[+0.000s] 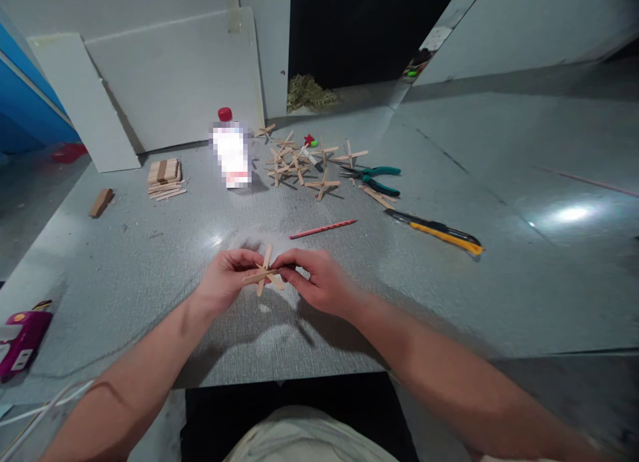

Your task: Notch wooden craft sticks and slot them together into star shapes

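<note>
Between my two hands, above the near part of the table, is a star made of crossed wooden craft sticks. My left hand pinches it from the left, fingers behind and thumb in front. From the other side my right hand closes thumb and fingertips on the star's right arm. Just beyond lies a red pencil. Farther back, several similar stick stars lie in a loose heap.
Behind the hands stands a bottle with a red cap, blurred out. Stacked craft sticks and a brown block lie left. To the right are green-handled pliers and a yellow-black utility knife. A purple device sits at far left.
</note>
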Tool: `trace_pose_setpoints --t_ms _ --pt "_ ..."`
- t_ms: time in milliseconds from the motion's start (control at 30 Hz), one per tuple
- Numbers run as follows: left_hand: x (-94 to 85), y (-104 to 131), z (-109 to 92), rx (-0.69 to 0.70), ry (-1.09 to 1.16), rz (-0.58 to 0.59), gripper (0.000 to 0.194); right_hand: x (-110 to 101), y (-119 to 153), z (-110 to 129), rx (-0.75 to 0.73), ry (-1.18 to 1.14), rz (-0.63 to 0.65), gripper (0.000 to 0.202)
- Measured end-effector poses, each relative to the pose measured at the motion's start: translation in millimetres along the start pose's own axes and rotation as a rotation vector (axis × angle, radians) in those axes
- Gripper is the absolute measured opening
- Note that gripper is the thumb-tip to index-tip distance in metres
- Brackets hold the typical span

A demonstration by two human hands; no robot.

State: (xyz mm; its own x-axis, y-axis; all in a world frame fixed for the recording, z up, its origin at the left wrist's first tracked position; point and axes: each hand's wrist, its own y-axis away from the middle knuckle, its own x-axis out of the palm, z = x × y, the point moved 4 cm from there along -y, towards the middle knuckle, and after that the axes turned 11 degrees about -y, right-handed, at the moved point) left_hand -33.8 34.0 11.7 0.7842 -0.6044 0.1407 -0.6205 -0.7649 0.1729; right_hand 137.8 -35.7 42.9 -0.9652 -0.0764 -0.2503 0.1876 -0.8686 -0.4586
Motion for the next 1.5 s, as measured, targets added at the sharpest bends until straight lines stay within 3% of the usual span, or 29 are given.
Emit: trace_pose_setpoints --t_ms 567,900,1500 --pt "8.2 0.6 -3.7 -0.015 0.089 0.067 0.035 -0.1 2.8 -9.2 0.066 -0.045 -0.102 0.01" --pt "7.9 -0.8 6.9 -0.016 0.141 0.074 0.035 2.3 4.8 -10.0 0.065 -0.038 -0.12 0.009" --pt "9.6 6.0 4.1 0.084 -0.006 0.067 0.033 -2.8 10.0 6.9 -0.183 0.123 -0.116 0.017"
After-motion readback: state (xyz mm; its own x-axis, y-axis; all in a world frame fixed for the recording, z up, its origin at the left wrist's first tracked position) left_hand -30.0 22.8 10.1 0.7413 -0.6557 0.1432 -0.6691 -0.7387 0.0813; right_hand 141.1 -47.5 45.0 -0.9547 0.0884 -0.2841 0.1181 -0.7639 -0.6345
